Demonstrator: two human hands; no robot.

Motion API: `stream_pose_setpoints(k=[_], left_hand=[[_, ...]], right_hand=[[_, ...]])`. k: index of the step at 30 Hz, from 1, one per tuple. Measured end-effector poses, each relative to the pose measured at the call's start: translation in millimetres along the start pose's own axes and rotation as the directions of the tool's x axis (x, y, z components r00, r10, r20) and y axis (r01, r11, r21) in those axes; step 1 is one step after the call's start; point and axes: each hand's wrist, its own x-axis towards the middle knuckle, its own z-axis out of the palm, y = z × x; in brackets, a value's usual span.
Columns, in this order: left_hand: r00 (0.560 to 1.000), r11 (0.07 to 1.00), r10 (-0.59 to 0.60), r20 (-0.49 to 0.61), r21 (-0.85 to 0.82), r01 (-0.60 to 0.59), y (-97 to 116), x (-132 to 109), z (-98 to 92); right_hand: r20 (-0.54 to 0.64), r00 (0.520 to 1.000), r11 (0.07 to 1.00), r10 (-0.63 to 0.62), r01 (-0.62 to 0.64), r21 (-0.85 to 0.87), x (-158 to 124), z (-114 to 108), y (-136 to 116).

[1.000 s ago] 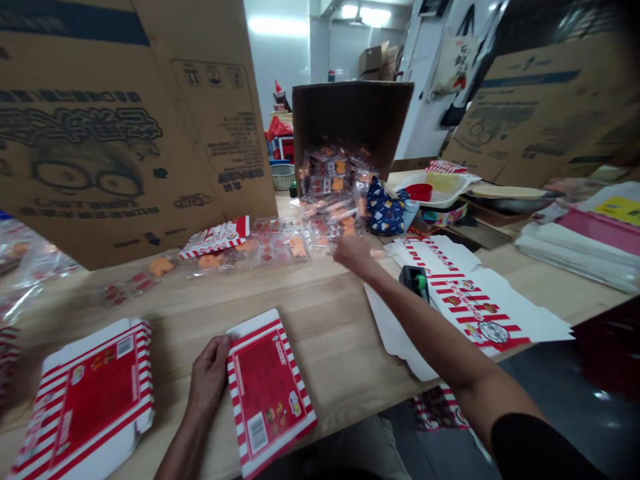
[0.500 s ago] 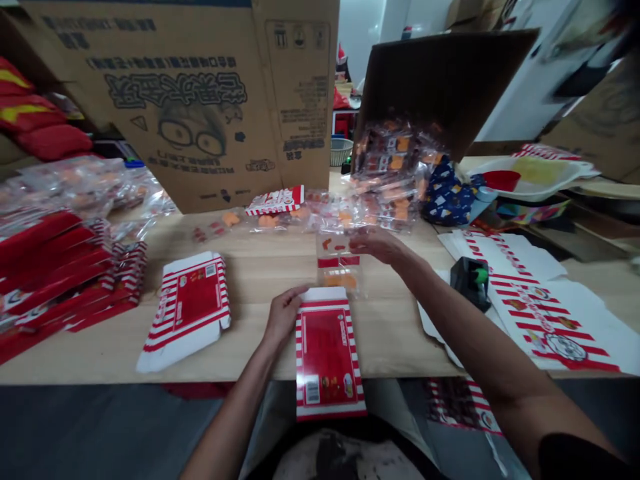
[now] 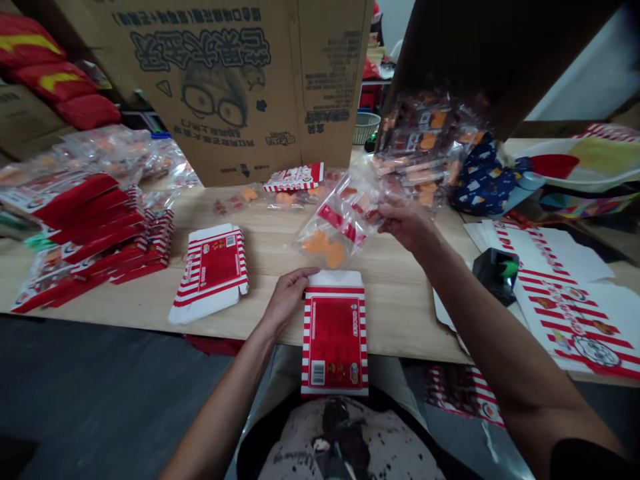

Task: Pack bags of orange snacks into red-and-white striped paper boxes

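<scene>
My left hand (image 3: 290, 295) is closed on the upper left edge of a red-and-white striped carton (image 3: 335, 340). This carton overhangs the table's front edge, its white flap pointing away from me. To the right and farther off, my right hand (image 3: 407, 223) pinches one end of a clear plastic packet (image 3: 330, 230). Orange pieces and a red band show through the packet, which slants down to the left just beyond the carton's flap. A second striped carton (image 3: 215, 267) lies to the left with its end flap out.
Red cartons (image 3: 95, 227) are stacked at left. Behind stands a big cardboard box (image 3: 225, 93). Many clear packets (image 3: 425, 147) are heaped at the back right. Flat striped cardboard sheets (image 3: 575, 313) and a black tape dispenser (image 3: 496, 275) lie right.
My right hand has picked up the packet by its far end and tilted it, moving it slightly right. My left hand keeps hold of the carton. The camera view has shifted.
</scene>
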Motion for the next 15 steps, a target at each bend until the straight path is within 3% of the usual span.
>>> stream_pose_setpoints(k=[4,9,13,15], left_hand=[[1.0,0.999,-0.001,0.014,-0.045,0.001,-2.8,-5.5,-5.2],[0.998,0.995,0.051,0.04,-0.083,-0.048,4.7,-11.5,2.1],[0.98,0.982,0.178,0.084,-0.077,-0.172,6.3,-24.4,13.1],[0.983,0.985,0.169,0.07,-0.033,-0.167,-1.2,-28.1,12.2]], right_hand=[[0.057,0.99,0.989,0.127,-0.122,-0.087,-14.4,-9.5,8.2],[0.182,0.957,0.935,0.227,-0.162,-0.316,1.7,-24.8,-23.3],[0.393,0.858,0.834,0.33,-0.07,-0.547,18.0,-4.0,-63.3],[0.433,0.814,0.737,0.386,0.01,-0.676,17.2,13.7,-78.0]])
